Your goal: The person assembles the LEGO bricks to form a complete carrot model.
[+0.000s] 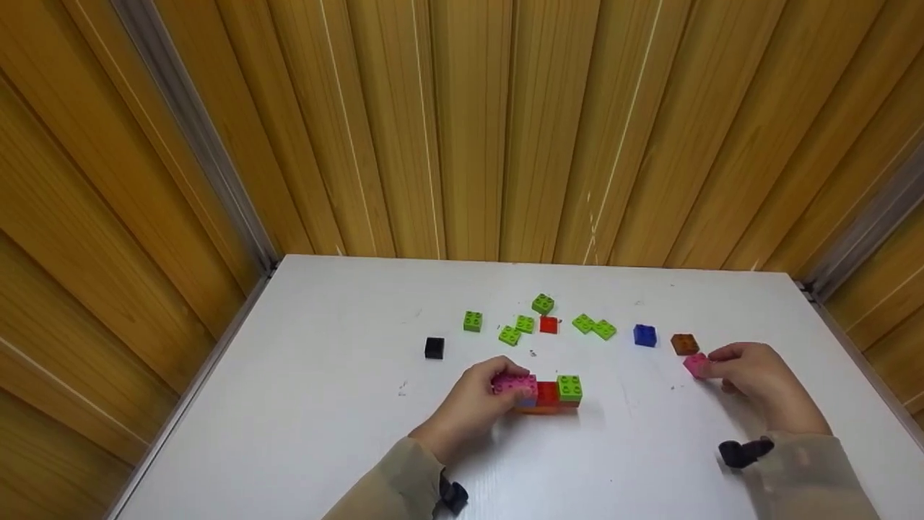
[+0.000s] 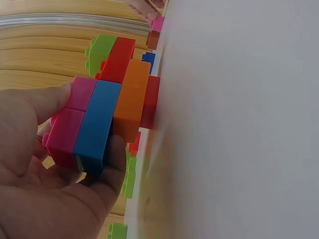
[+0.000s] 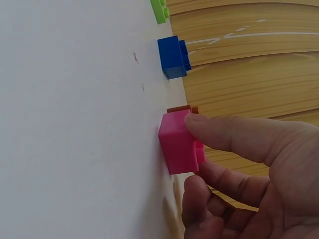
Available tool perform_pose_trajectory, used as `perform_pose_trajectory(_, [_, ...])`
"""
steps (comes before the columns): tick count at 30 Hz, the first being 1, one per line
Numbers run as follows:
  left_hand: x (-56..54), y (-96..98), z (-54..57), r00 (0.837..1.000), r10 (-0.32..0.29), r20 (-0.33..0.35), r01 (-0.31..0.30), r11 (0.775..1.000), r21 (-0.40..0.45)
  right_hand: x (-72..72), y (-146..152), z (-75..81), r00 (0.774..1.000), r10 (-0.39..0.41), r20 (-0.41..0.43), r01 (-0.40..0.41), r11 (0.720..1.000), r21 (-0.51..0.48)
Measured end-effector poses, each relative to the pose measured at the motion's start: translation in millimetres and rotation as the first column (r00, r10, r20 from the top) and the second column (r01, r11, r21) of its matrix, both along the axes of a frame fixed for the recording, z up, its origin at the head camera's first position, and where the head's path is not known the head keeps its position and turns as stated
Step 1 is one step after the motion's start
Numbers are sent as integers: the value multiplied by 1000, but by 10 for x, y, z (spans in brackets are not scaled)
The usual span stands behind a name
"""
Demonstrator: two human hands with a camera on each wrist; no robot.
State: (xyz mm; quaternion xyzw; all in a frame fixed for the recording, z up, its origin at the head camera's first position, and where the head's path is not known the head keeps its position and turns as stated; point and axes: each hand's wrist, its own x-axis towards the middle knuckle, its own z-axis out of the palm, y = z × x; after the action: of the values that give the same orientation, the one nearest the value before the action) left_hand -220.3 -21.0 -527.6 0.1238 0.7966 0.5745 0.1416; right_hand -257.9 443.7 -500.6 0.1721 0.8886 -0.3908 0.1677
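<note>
My left hand (image 1: 469, 399) grips a built stack of toy bricks by its left end. In the left wrist view, pink bricks (image 2: 67, 137) sit on a blue brick (image 2: 97, 124), with an orange brick (image 2: 131, 94) and red bricks (image 2: 118, 59) joined to them. A green brick (image 1: 569, 387) tops the stack's right end. Over on the right, my right hand (image 1: 754, 379) pinches a pink brick (image 3: 178, 144) between thumb and fingers, low at the table. Just behind that brick lies a brown brick (image 1: 684, 344), mostly hidden in the right wrist view.
On the white table (image 1: 325, 433), several green bricks (image 1: 543, 303) and a small red brick (image 1: 548, 325) lie beyond the stack. A black brick (image 1: 434, 348) is at left, a dark blue brick (image 1: 644, 335) at right. Wood-patterned walls (image 1: 469, 130) enclose the back and sides.
</note>
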Motion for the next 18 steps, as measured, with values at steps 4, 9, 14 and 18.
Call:
perform_pose_trajectory(4, [13, -2, -1, 1000, -4, 1, 4, 1000, -4, 4, 9, 2, 999, 40, 2, -40, 999, 17])
perform_pose_trajectory(9, [13, -3, -1, 1000, -4, -7, 4, 1000, -17, 17, 8, 40, 998, 61, 1, -61, 998, 20])
perform_pose_trajectory(14, [6, -10, -5, 1000, 7, -20, -7, 1000, -23, 11, -47, 106, 996, 75, -39, -75, 997, 7])
perform_pose_trajectory(18, [8, -5, -4, 1000, 4, -23, -5, 1000, -28, 9, -80, 153, 990, 99, -103, -98, 995, 15])
